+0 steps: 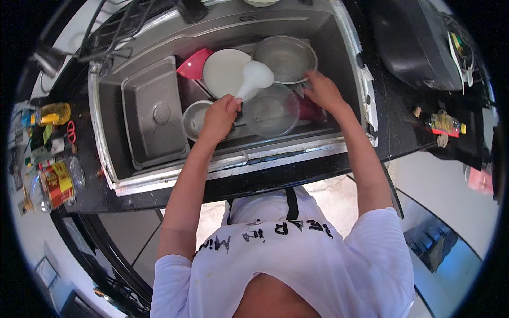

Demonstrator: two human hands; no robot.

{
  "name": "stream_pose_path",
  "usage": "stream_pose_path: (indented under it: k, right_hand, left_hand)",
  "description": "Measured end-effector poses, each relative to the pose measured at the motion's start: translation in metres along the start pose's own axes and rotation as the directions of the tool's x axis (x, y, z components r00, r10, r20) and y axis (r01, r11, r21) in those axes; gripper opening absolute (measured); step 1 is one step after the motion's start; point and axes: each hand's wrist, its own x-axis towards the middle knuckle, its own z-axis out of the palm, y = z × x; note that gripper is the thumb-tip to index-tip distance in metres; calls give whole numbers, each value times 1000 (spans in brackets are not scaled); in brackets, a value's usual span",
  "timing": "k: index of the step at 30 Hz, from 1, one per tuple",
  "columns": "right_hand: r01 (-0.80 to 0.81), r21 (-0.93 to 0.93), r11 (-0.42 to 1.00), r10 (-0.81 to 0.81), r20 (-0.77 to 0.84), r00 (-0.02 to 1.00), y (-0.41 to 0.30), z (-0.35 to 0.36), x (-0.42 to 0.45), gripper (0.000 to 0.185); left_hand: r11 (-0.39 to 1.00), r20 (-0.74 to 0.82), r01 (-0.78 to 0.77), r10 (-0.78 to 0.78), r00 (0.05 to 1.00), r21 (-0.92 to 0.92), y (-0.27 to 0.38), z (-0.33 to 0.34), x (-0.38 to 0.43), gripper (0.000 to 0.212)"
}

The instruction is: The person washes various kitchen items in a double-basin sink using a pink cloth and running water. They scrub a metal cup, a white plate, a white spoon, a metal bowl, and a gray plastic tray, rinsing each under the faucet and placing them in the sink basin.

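My left hand point(221, 118) is closed on the handle of a white ladle point(258, 76), whose bowl is over a white plate and a clear bowl. My right hand point(323, 90) is at the lower right rim of a round metal bowl point(284, 57); whether its fingers grip the rim or something beneath it is unclear. The white round plate point(224, 71) lies left of the metal bowl, beside a pink-red container point(195, 64). The translucent round bowl point(271, 113) sits between my hands, with a dark red item point(310, 108) to its right. A smaller metal bowl point(195, 119) is partly behind my left hand.
A rectangular metal basin point(153, 143) stands at the left of the steel sink point(222, 157). Plastic bottles point(59, 183) and red-handled scissors point(71, 132) lie on the left counter. A black wire rack point(115, 33) stands at upper left, a black appliance point(413, 43) at upper right.
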Motion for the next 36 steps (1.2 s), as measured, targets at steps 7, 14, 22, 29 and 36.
stream_pose_path:
  k: [7, 14, 22, 29, 36]
  right_hand:
    - [208, -370, 906, 15, 518, 855, 65, 105, 15, 47]
    - [174, 25, 984, -174, 263, 949, 31, 17, -3, 17]
    - [265, 514, 816, -164, -234, 958, -126, -71, -54, 21]
    - [375, 122, 919, -234, -596, 768, -145, 62, 21, 23]
    - [-65, 274, 960, 171, -383, 908, -147, 60, 63, 32]
  left_hand:
    - [997, -191, -34, 20, 981, -72, -24, 11, -22, 27]
    - [972, -225, 108, -155, 962, -210, -35, 0, -30, 24]
    - [599, 241, 323, -216, 946, -733, 4, 13, -18, 12]
    - [696, 217, 350, -276, 936, -627, 27, 37, -15, 11]
    - [997, -153, -44, 34, 988, -61, -3, 48, -23, 21]
